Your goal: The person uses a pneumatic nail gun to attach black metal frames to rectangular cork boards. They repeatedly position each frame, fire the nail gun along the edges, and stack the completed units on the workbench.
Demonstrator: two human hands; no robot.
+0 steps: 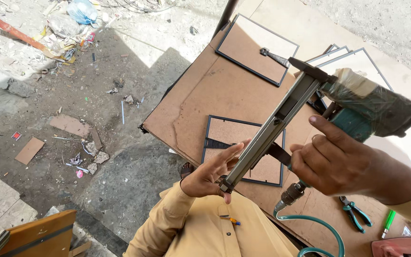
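My right hand (pixel 331 159) grips the handle of a green pneumatic nail gun (pixel 362 107), held up above a brown board table (pixel 205 95). Its long grey magazine (pixel 272 128) slants down to the left. My left hand (pixel 212 173) touches the lower end of that magazine, fingers spread along it. A green air hose (pixel 317 223) curls from the gun's base. Under the gun lies a black picture frame (pixel 215 138) face down with a brown backing.
A second black frame (pixel 253 47) with a stand lies further back, and several frames (pixel 353 59) are stacked at the right. Green-handled pliers (pixel 355 212) and a green pen (pixel 388 223) lie at the table's right. The ground at left holds rubble and litter.
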